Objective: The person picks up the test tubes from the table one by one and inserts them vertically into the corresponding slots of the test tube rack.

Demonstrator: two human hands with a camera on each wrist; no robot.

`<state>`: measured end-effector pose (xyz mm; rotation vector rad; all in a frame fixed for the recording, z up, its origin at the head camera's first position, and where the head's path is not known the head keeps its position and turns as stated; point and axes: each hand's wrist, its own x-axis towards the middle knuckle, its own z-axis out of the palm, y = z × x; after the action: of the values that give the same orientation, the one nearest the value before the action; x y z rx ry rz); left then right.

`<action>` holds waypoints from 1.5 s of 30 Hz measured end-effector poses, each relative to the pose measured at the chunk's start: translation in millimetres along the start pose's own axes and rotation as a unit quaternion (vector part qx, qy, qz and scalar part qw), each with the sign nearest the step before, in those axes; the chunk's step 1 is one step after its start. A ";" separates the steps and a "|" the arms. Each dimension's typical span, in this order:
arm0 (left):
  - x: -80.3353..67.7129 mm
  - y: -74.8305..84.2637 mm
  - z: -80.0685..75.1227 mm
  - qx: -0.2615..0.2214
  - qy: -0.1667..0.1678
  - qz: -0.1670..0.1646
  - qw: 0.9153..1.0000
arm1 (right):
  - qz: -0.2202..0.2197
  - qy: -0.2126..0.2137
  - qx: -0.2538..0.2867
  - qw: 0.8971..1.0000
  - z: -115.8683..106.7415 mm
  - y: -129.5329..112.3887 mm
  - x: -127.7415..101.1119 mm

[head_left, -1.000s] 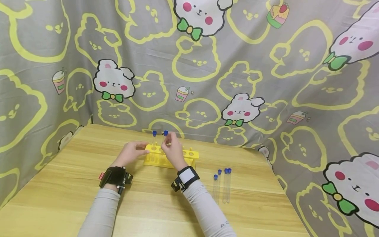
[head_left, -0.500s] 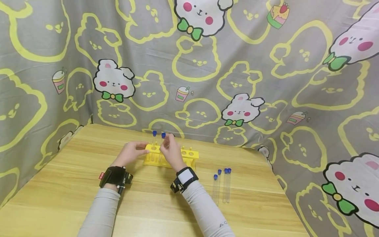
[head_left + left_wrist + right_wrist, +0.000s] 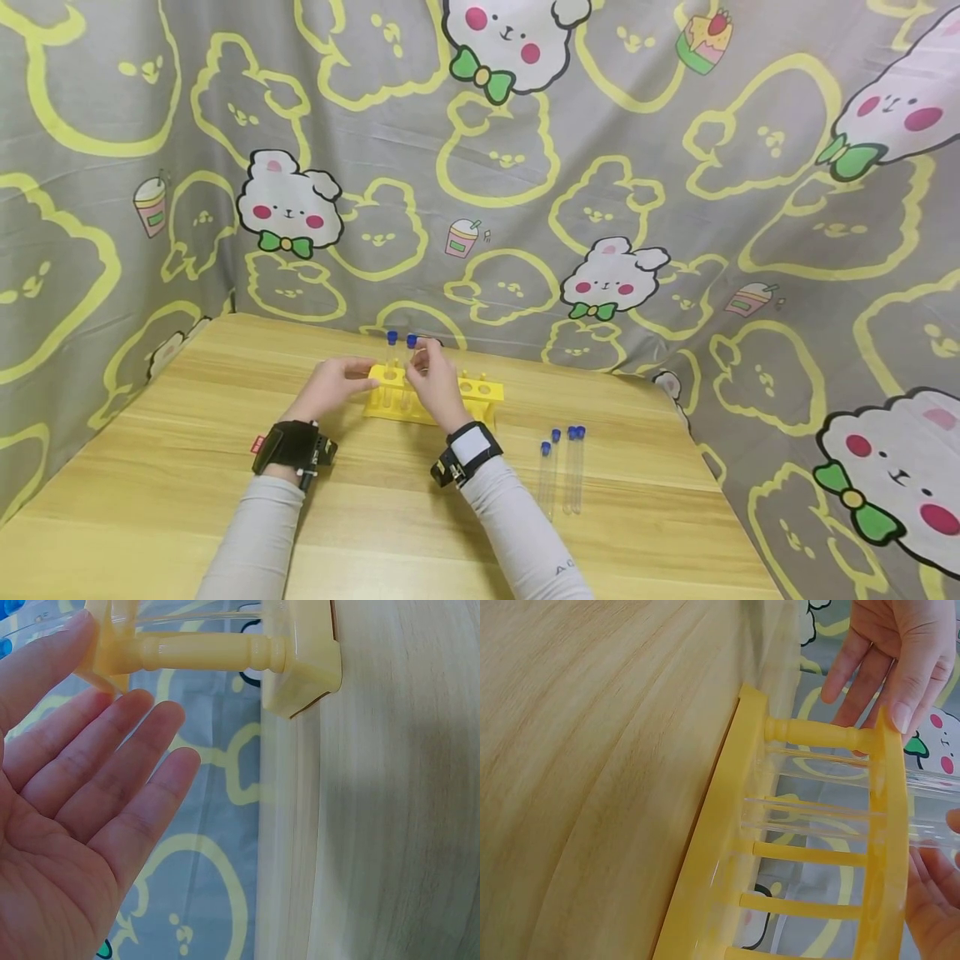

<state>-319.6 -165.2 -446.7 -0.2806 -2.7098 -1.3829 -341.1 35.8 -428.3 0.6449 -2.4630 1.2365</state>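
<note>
Grip of right hand (image 3: 437, 385) was pinching a blue-capped test tube (image 3: 412, 342), which stood in the second hole of the yellow test-tube rack (image 3: 895, 825). Left hand (image 3: 333, 390) pinched the rack's left end, thumb and index. Another tube (image 3: 392, 340) stood in the end hole. Four capped tubes (image 3: 578, 471) lay on the table (image 3: 645, 492), to the right.

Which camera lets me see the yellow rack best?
The right wrist view. There the yellow rack is close and barely blocked, though the frame cuts it off. The head view shows it small, partly behind the right hand. The left wrist view shows just one end, partly behind the left hand.
</note>
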 end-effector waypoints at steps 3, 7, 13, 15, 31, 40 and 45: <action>-0.4 0.0 0.0 -0.001 -0.003 -0.001 1.000 | 0.000 -0.001 0.019 1.000 -2.9 0.6 -1.4; -0.1 -0.9 -0.1 -0.004 -0.006 -0.003 1.000 | 0.010 0.003 0.042 0.999 -10.7 1.6 -2.4; 1.2 -3.4 -0.6 -0.007 -0.008 -0.006 1.000 | 0.030 0.022 0.061 0.997 -32.0 1.3 -1.8; 1.4 -4.0 -0.7 -0.006 -0.009 -0.007 1.000 | 0.028 0.037 0.066 0.997 -42.8 1.9 -2.1; 0.1 -1.0 -0.2 -0.002 -0.008 -0.007 1.000 | 0.040 0.156 0.009 0.987 -162.4 29.0 -27.5; -0.9 0.0 2.3 -0.009 -0.008 -0.009 1.000 | 0.115 0.154 -0.045 0.980 -203.8 59.1 -58.8; -0.9 -0.5 0.3 -0.005 -0.006 -0.010 1.000 | 0.168 0.128 -0.081 0.974 -215.6 78.5 -72.7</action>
<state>-318.8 -165.3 -447.4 -0.2656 -2.7231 -1.4062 -304.6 270.6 -389.7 0.0187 -2.4794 1.1311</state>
